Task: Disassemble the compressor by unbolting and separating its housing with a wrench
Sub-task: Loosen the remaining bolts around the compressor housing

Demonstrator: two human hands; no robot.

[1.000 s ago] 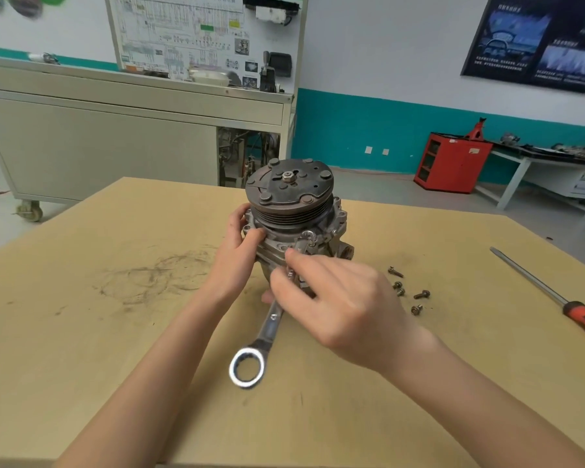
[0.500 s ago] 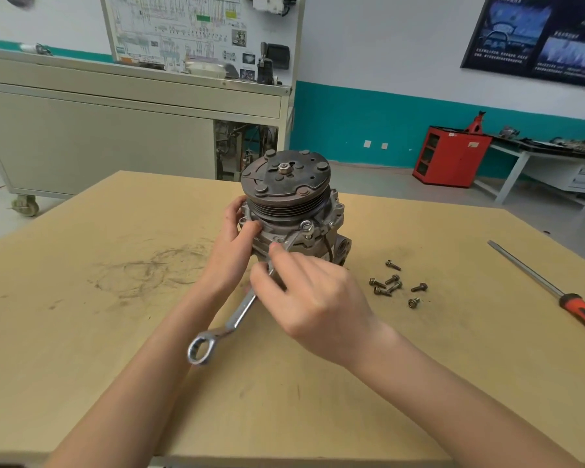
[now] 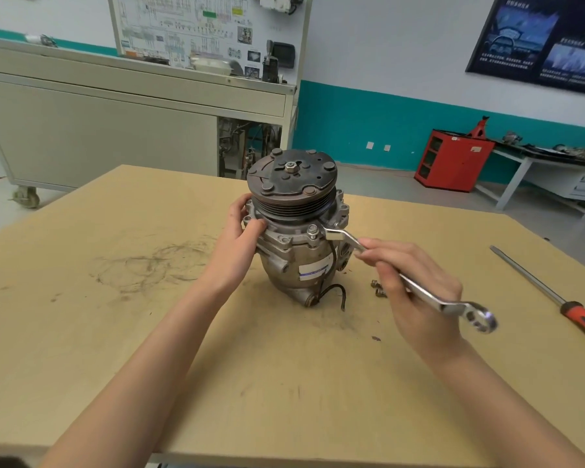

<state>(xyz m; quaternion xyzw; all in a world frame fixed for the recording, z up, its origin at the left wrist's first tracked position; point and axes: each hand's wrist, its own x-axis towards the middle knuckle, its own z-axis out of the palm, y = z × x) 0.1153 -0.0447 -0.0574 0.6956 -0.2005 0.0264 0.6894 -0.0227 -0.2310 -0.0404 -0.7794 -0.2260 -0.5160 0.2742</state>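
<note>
The grey metal compressor (image 3: pixel 296 251) stands upright mid-table, its dark pulley disc (image 3: pixel 291 179) on top. My left hand (image 3: pixel 242 231) grips its left flange. A raised bolt (image 3: pixel 312 230) sticks up from the front of the flange. My right hand (image 3: pixel 416 288) holds the shaft of a silver ring wrench (image 3: pixel 416 288). The wrench's far end lies at the flange right of that bolt, and its free ring end (image 3: pixel 482 319) points toward the lower right.
Loose bolts (image 3: pixel 379 289) lie on the wooden table (image 3: pixel 115 332) right of the compressor, partly behind my right hand. A long screwdriver with a red handle (image 3: pixel 554 298) lies at the right edge. A grey cabinet (image 3: pixel 115 130) and a red cabinet (image 3: pixel 453 160) stand beyond.
The wrench swung from the compressor's front left round to its right side, with my right hand going with it. My left hand stayed on the flange.
</note>
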